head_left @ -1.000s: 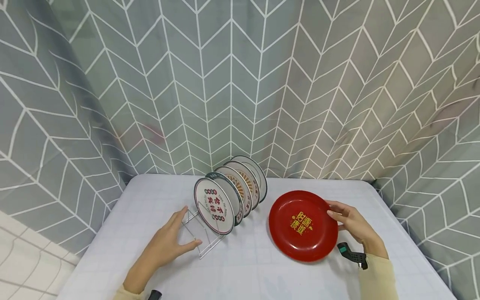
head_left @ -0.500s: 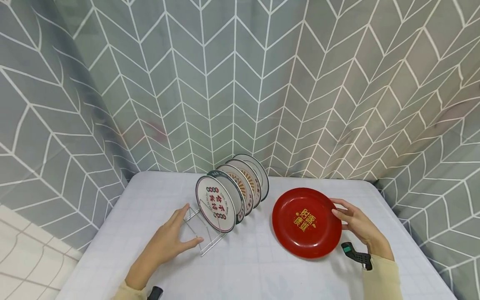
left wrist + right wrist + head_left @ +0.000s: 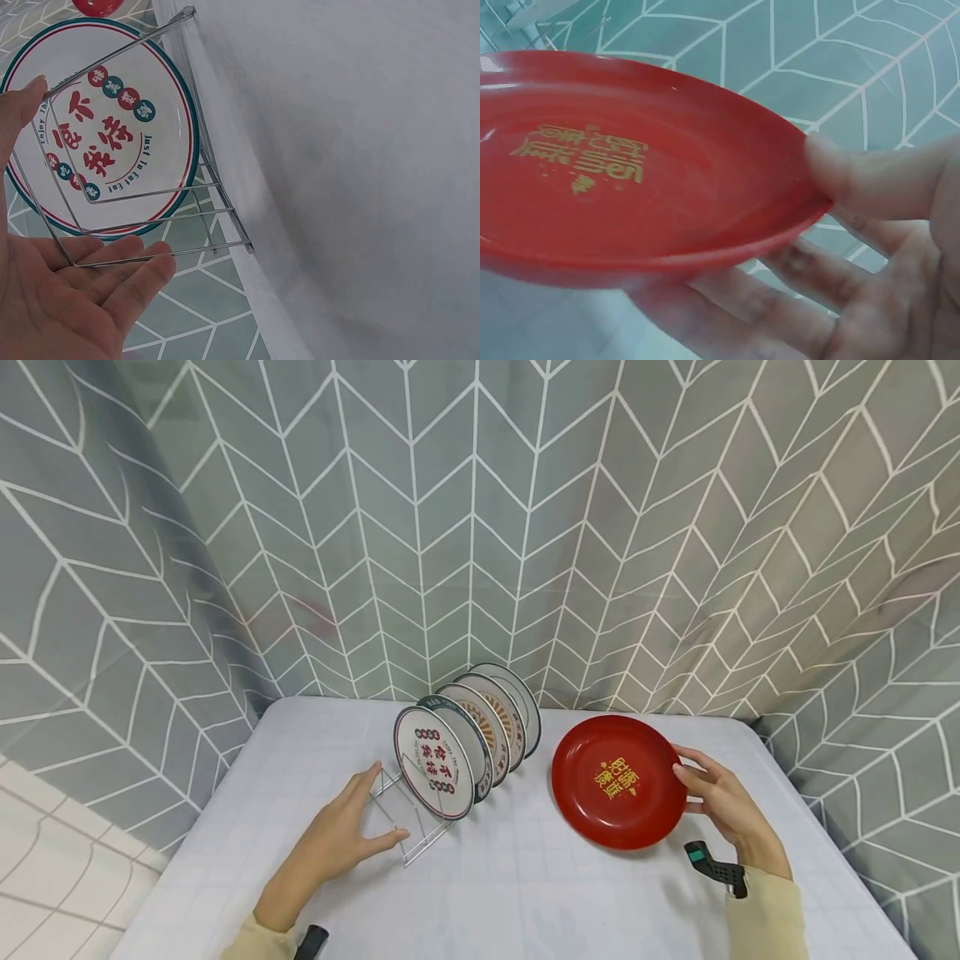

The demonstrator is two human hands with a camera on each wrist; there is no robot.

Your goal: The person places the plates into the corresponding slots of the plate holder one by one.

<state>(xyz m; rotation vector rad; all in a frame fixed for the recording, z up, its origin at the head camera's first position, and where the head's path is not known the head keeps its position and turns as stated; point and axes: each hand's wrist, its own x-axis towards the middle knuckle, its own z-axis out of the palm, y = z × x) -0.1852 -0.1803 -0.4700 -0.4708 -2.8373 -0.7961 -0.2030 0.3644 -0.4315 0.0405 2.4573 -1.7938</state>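
My right hand pinches the right rim of a red plate with gold lettering, thumb on top and fingers underneath. The right wrist view shows the plate held in the air, slightly tilted. At the left, my left hand holds the near end of a wire plate rack; in the left wrist view the thumb and fingers touch opposite sides of its end wire. Several white plates with dark rims stand on edge in the rack, the nearest plate bearing red lettering.
A white cloth covers the table. Behind it and along both sides hangs a grey curtain with white zigzag lines, close to the rack's far end. Pale floor tiles show at the lower left.
The red plate has risen and moved slightly right with my right hand. My left hand stays at the rack, whose plates stand as before. The head view has shifted a little.
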